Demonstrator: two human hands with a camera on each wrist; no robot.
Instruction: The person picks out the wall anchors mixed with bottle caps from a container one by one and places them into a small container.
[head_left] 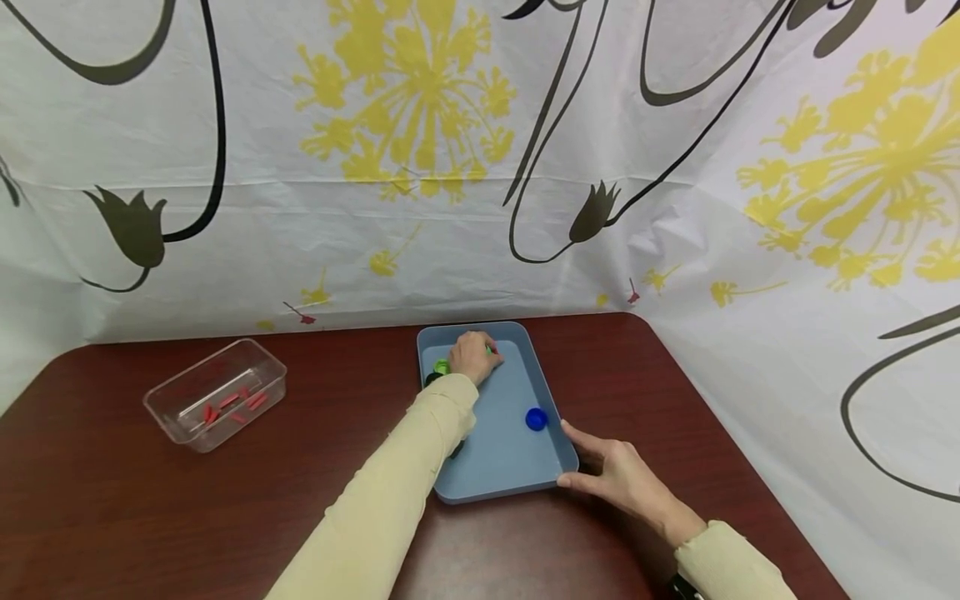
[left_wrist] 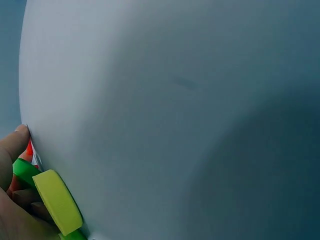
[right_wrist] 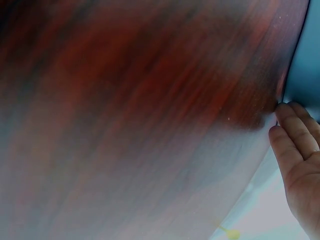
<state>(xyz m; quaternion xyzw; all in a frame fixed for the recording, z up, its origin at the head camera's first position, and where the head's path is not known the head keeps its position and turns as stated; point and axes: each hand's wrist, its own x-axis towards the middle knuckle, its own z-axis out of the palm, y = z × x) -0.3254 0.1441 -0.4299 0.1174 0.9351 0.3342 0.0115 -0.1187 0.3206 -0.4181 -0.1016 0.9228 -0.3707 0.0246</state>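
Observation:
My left hand [head_left: 472,357] is inside the blue-grey tray [head_left: 487,492], near its far end. Its fingers are curled round a green cap [left_wrist: 25,171], with a bit of red [left_wrist: 30,148] showing by the thumb; the palm hides much of both. Just beside these fingers is a lime-green cap [left_wrist: 57,202]. Toward the tray's right side lies a blue cap [head_left: 536,419]. At the tray's near right corner, my right hand [head_left: 626,479] touches the rim, its fingers [right_wrist: 295,127] straight along the outer wall and the thumb at the front edge.
A clear plastic box [head_left: 217,392] with several small red pieces [head_left: 232,403] stands on the dark wood table [head_left: 345,392] at left. Dark items [head_left: 457,450] show partly beside my left sleeve in the tray. A patterned white curtain [head_left: 262,208] hangs behind the table and along its right.

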